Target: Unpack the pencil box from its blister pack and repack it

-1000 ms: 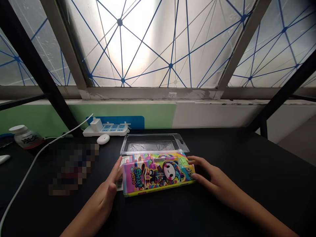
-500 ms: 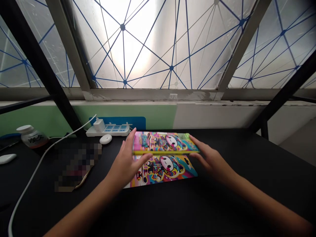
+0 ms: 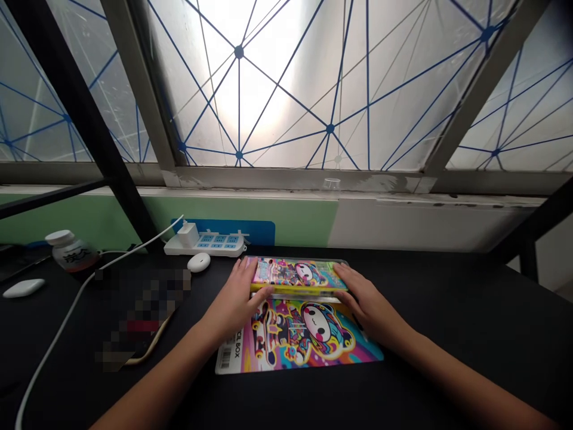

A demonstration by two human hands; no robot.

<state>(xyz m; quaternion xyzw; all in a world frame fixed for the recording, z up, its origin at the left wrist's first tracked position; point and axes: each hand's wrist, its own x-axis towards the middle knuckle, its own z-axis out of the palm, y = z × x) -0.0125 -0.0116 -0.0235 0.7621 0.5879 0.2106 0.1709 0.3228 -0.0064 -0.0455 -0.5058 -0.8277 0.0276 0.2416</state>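
A colourful pencil box [image 3: 290, 273] with a cartoon character and a yellow front edge lies level near the back of the black table. My left hand [image 3: 244, 289] grips its left end, thumb along the front edge. At the other end, the fingers of my right hand [image 3: 360, 295] rest on the top, with the thumb at the front. A clear plastic edge shows around and under the box. In front lies a flat printed card [image 3: 295, 340] with matching art, a barcode and the letters "CL BOX"; its back part is hidden under the box.
On the left are a white power strip [image 3: 210, 242] with a plug, a small white round case [image 3: 199, 262], a blurred-out object [image 3: 143, 316], a white cable [image 3: 67, 322], a white-capped bottle [image 3: 71, 251] and a white mouse-like object [image 3: 24, 288]. A window [image 3: 286, 83] stands behind.
Both hands have lowered the pencil box toward the table. More of the printed card shows in front of it, including its barcode end. The view has shifted slightly.
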